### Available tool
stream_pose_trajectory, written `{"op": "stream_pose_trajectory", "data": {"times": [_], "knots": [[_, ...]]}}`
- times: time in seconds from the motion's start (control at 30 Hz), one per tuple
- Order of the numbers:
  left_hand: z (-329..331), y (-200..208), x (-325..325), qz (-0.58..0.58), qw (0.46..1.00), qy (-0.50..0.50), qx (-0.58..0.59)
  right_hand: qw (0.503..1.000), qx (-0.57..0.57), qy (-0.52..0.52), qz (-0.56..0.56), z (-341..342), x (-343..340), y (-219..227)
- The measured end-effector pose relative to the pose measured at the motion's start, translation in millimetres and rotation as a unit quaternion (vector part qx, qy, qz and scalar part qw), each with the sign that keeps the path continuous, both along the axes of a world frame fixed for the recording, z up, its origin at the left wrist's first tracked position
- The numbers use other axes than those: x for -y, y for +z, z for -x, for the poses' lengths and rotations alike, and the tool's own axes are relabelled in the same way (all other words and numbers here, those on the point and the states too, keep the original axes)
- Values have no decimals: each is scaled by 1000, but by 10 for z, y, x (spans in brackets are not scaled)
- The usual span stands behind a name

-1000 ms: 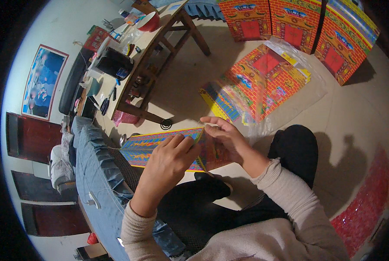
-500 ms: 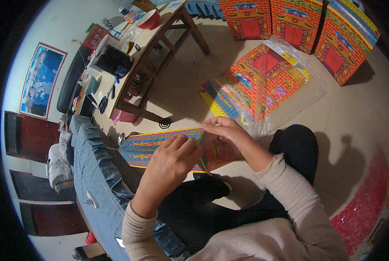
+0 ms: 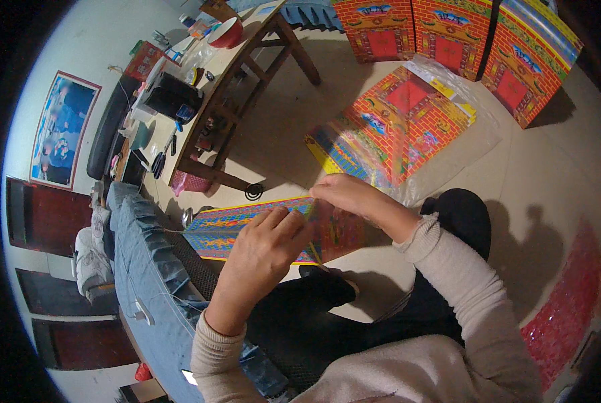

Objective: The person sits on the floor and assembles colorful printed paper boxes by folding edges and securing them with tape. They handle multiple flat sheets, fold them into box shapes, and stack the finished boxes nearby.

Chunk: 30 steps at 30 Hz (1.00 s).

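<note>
A printed cardboard piece [image 3: 223, 227], blue and multicoloured with yellow edges and a red brick part at its right end, lies in front of me at knee height, folded along a crease. My left hand [image 3: 263, 252] is over its middle with curled fingers; whatever they grip is hidden beneath the hand. At the far right corner of the blue part, the fingertips of my right hand [image 3: 351, 196] are pressed together on the cardboard edge, its thumb mostly out of sight.
Flat brick-print cardboard sheets [image 3: 408, 114] lie on the floor in clear plastic. Three upright brick-print boxes [image 3: 451, 40] stand behind. A wooden table [image 3: 179, 134] with a red bowl [image 3: 225, 33] is at the far left. A blue-covered bed or couch [image 3: 152, 269] runs along my left.
My right hand's fingers have flattened and drawn together at the cardboard corner. My left hand has barely moved. The whole view has shifted slightly.
</note>
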<state>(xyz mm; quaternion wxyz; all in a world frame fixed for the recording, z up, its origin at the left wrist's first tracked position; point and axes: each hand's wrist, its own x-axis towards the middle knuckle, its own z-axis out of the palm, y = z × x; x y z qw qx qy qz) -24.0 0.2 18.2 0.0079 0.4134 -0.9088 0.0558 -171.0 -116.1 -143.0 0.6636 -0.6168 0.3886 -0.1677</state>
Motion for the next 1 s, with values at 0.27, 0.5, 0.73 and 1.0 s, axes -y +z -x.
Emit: {"op": "stream_pose_trajectory", "data": {"times": [0.27, 0.5, 0.73, 1.0], "knots": [[-25, -36, -17, 3, 1000, 12, -17, 981, 121, -46, -145, -11, -168, -189], [15, -22, -11, 0, 1000, 6, -4, 975, 175, -133, -33, -134, -74, -234], [18, -18, -12, 8, 1000, 13, -4, 977, 183, -92, -59, -369, -11, -205], [-62, -16, -23, -6, 999, 50, 6, 873, 321, -184, -316, -281, -527, -155]]}}
